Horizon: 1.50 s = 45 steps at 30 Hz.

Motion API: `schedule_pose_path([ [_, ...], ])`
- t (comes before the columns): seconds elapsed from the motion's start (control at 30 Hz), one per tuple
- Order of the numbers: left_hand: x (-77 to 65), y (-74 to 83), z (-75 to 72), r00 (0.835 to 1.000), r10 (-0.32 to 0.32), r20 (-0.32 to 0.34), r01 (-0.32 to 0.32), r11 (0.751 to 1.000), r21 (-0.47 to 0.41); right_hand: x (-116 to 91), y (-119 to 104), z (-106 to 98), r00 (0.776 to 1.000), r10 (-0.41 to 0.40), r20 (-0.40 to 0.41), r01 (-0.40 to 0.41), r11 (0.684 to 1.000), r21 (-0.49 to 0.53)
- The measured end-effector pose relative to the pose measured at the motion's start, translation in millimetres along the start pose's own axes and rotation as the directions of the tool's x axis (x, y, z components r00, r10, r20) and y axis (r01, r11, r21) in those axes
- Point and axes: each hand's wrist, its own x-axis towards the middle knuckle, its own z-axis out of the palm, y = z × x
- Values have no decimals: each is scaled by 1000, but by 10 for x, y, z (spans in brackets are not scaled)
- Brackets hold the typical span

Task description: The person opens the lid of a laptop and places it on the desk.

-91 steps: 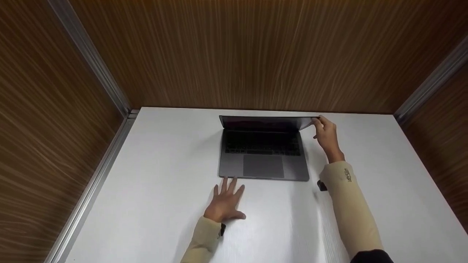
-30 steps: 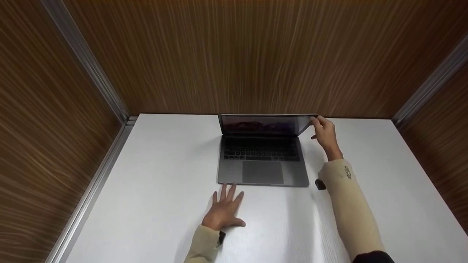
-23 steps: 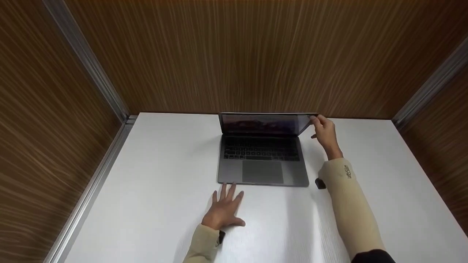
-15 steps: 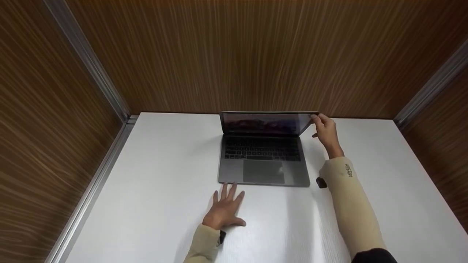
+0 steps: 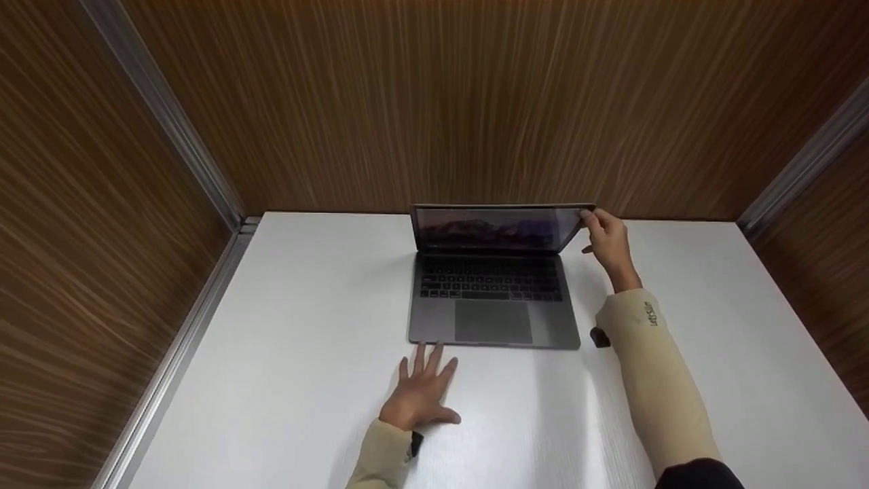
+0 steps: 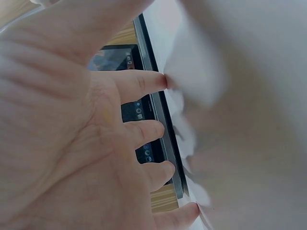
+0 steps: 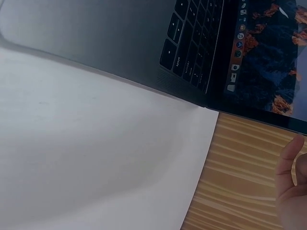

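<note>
A grey laptop rests on the white table with its lid raised. Its lit screen shows a mountain wallpaper. My right hand pinches the lid's upper right corner, thumb on the screen side. In the right wrist view, part of that hand shows beside the screen's edge, beyond the keyboard. My left hand lies palm down on the table, fingers spread, with two fingertips at the laptop's front edge. From the left wrist, its straight fingers reach along the laptop's edge.
The white table ends at a wood-grain panel close behind the lid. More wood-grain panels with metal rails stand at left and right.
The lid has tilted farther back, so more of the screen and its wallpaper shows. My right hand has moved slightly up with the corner. My left hand stays in place by the front edge.
</note>
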Motion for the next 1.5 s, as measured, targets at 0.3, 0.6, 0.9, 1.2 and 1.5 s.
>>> schedule_pose_path([
  [0.3,21,17,-12,1000,5,6,-5,999,47,9,51,-33,999,16,-28,-15,1000,20],
  [0.6,-3,30,-80,999,24,-25,-23,999,39,-7,-235,-53,999,31,-16,-30,999,25],
  [0.9,-37,81,-92,999,42,-12,-41,998,38,-87,-494,-116,998,50,-23,-50,998,28],
  [1.2,-146,47,-80,999,34,-30,-33,999,26,-82,-523,-23,1000,17,-24,-15,998,67],
  [1.5,-217,67,-78,1000,16,-19,-16,999,30,-83,-508,15,999,39,-21,-37,996,86],
])
